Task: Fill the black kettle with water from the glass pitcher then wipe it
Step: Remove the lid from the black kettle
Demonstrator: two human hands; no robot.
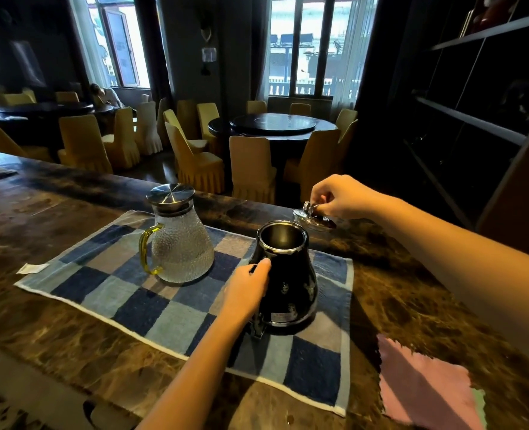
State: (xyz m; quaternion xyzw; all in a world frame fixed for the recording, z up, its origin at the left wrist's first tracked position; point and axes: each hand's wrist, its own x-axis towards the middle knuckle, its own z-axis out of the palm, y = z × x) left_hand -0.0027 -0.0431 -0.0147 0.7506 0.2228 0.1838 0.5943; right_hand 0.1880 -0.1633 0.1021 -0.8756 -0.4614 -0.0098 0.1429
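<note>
The black kettle (289, 283) stands upright on a blue checked towel (151, 305), its mouth uncovered. My left hand (249, 290) grips the kettle's handle on its left side. My right hand (337, 197) pinches the knob of the kettle's shiny lid (311, 216), which sits on the counter just behind the kettle. The glass pitcher (179, 243) with a yellow handle and a steel lid stands on the towel to the left, water in its lower part.
A pink cloth (424, 383) lies on the brown marble counter (55, 321) at the front right. A small white paper slip (32, 268) lies left of the towel. Beyond the counter's far edge are yellow-covered chairs and round tables; dark shelves stand at the right.
</note>
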